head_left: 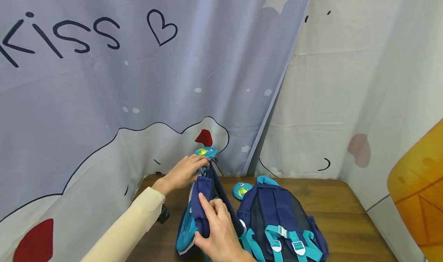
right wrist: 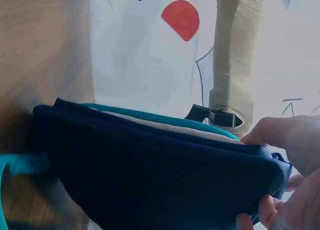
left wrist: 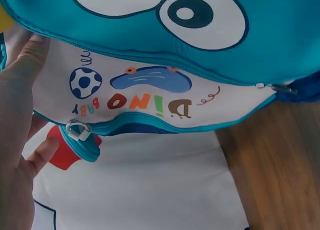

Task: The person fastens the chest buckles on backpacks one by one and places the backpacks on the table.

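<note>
A navy and teal children's backpack (head_left: pixel 200 202) stands on edge between my hands. My left hand (head_left: pixel 188 169) grips its top end, close to a round blue dinosaur tag (head_left: pixel 207 152). Lower down, my right hand (head_left: pixel 221 235) pinches its side, thumb on one face and fingers on the other, as the right wrist view confirms. The left wrist view shows its teal front with cartoon eyes (left wrist: pixel 202 20), a white band printed DINO BABY (left wrist: pixel 147 102) and a zipper pull (left wrist: pixel 79 131) near my left thumb.
A second navy backpack (head_left: pixel 273 204) lies to the right, teal straps (head_left: pixel 294 244) up, with its own round tag (head_left: pixel 241 190) beside it. Both bags are on a wooden table (head_left: pixel 342 208). A printed curtain (head_left: pixel 155 81) hangs behind. A black device (right wrist: pixel 215 116) sits at my left sleeve.
</note>
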